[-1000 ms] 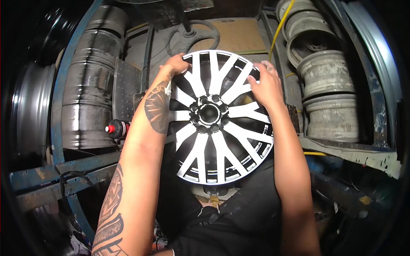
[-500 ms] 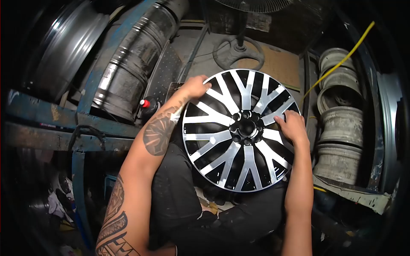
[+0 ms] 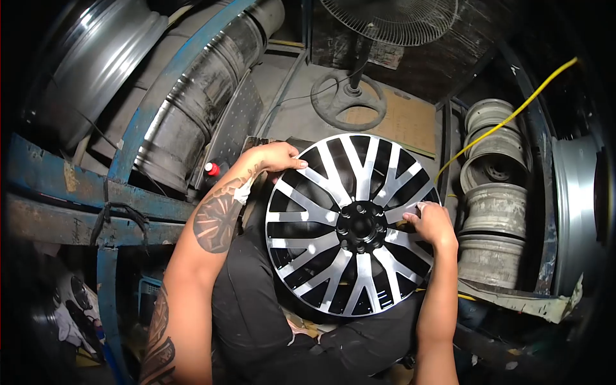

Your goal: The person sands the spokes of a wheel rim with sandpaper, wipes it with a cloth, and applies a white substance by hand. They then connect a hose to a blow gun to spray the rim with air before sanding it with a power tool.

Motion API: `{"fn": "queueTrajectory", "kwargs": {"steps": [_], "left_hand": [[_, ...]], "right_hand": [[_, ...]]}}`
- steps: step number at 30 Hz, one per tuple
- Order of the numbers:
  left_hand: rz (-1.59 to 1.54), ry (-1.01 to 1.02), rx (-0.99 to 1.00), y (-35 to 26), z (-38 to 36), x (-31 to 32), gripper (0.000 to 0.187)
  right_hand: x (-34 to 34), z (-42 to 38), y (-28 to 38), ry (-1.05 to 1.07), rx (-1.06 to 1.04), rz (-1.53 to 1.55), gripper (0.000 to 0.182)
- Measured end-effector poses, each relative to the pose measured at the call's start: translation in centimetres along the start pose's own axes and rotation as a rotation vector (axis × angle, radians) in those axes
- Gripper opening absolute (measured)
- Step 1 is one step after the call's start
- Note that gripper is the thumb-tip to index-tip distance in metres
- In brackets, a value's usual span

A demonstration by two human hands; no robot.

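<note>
A wheel rim (image 3: 319, 242) with bright machined Y-shaped spokes and black recesses rests tilted on my lap, face up. Its black hub (image 3: 361, 228) is in the middle. My left hand (image 3: 276, 158) is closed around the upper left edge, thumb on the face and fingers hidden behind the rim. On the right side, my right hand (image 3: 434, 224) lies over a spoke with curled fingers and the thumb pressed in. Something small and pale shows by its fingertips, too small to name.
Worn rims (image 3: 494, 208) are stacked at right, beside a yellow hose or cord (image 3: 513, 115). A pedestal fan (image 3: 391, 19) stands ahead on a steering-wheel-like base (image 3: 348, 102). At left are a blue metal frame (image 3: 58, 167), dark metal cylinders (image 3: 192, 102) and a red-capped bottle (image 3: 212, 169).
The view has tilted up, so the wheel and both hands appear lower and slightly left. My right hand's fingers look more curled; my left hand keeps its place on the edge.
</note>
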State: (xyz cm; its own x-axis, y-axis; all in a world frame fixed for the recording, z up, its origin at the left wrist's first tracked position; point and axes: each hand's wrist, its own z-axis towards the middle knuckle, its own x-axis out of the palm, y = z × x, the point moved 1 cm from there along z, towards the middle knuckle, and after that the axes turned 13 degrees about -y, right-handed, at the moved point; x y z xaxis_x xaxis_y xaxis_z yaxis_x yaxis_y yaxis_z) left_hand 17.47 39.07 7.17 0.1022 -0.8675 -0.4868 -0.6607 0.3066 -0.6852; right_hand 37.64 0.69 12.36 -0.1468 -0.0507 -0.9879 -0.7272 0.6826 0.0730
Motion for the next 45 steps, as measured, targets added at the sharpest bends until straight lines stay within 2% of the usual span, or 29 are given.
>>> {"fn": "queueTrajectory", "kwargs": {"steps": [1, 4, 6, 8, 11, 14, 15, 20, 22, 24, 28, 32, 45], "left_hand": [[0.012, -0.001, 0.013, 0.2, 0.2, 0.0, 0.045], [0.087, -0.207, 0.039, -0.6, -0.3, 0.9, 0.046], [0.054, -0.474, 0.02, 0.2, 0.9, 2.5, 0.048], [0.012, -0.442, -0.029, 0.6, 1.7, 2.7, 0.05], [0.055, -0.577, -0.06, 0.1, 1.5, 3.3, 0.05], [0.121, -0.575, -0.191, -1.9, 0.7, 3.5, 0.047], [0.118, -0.633, -0.181, -1.9, 1.1, 3.8, 0.046], [0.022, -0.646, -0.171, -3.3, 3.3, 4.9, 0.042], [0.015, -0.675, -0.168, -4.5, 3.5, 5.5, 0.041], [0.02, -0.714, -0.055, -4.0, 3.9, 6.3, 0.041], [0.318, -0.829, 0.04, -5.9, 2.9, 7.9, 0.049], [0.349, -0.786, 0.029, -6.4, 2.7, 8.0, 0.053], [0.422, -0.716, -0.051, -6.3, 3.8, 7.9, 0.063]], "right_hand": [[-0.6, -0.2, 0.5, 0.027, 0.029, 0.003, 0.052], [0.7, -0.1, -0.3, -0.001, 0.025, 0.015, 0.055], [1.6, -0.2, -0.1, 0.009, 0.042, -0.034, 0.059], [1.8, -0.2, 0.1, 0.017, 0.047, -0.062, 0.062], [1.4, -0.8, 0.3, 0.027, 0.039, -0.072, 0.066], [1.4, -1.4, 0.4, 0.06, 0.037, -0.087, 0.069], [1.4, -1.5, 0.6, 0.094, 0.049, -0.101, 0.07], [0.7, -3.5, 0.8, 0.222, 0.131, -0.104, 0.076], [0.9, -3.8, 0.3, 0.203, 0.123, -0.084, 0.074], [1.4, -3.6, -0.5, 0.176, 0.113, -0.049, 0.07], [1.3, -4.0, -0.7, 0.13, 0.102, -0.008, 0.063], [0.2, -3.5, -0.9, 0.2, 0.153, 0.041, 0.053], [0.2, -3.0, -1.6, 0.187, 0.153, 0.091, 0.048]]}}
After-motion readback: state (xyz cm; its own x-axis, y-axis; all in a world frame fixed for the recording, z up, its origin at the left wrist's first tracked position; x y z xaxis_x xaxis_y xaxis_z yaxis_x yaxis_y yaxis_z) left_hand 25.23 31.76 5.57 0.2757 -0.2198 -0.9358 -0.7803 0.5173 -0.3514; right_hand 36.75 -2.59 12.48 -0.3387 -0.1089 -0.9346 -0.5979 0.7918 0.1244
